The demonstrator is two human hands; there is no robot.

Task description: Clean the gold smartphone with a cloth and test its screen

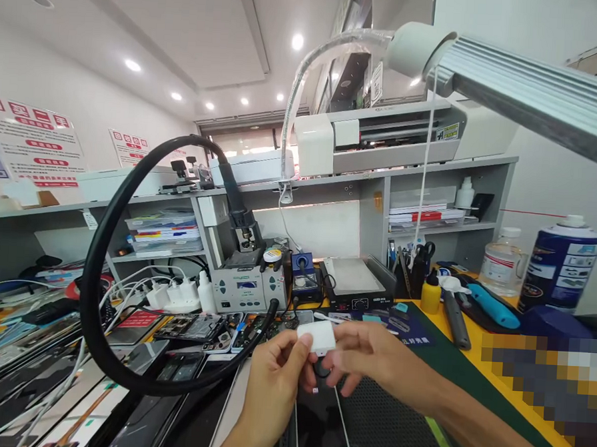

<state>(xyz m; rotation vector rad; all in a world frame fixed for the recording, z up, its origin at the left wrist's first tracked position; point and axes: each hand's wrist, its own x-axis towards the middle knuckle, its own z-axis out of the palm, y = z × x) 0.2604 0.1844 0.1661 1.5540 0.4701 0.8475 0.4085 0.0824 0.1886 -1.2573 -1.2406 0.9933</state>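
Over the workbench, my left hand (278,376) pinches a small white block (317,338) between thumb and fingers. The block has rounded corners; its exact kind does not show. At its right edge, the fingers of my right hand (364,354) are curled and touch it. Part of a dark round loop shows beneath the block, between the hands. Directly below lies a phone (322,421) with a white frame and a dark screen bearing a small MI logo. Its top end is partly hidden by my fingers.
A soldering or hot-air station (249,291) stands behind, its thick black hose (92,286) arching across the left. Opened phones (193,328) and cables crowd the left side. A dark perforated mat (393,415), a screwdriver (456,322) and a spray can (559,267) are to the right. A lamp arm (526,82) hangs overhead.
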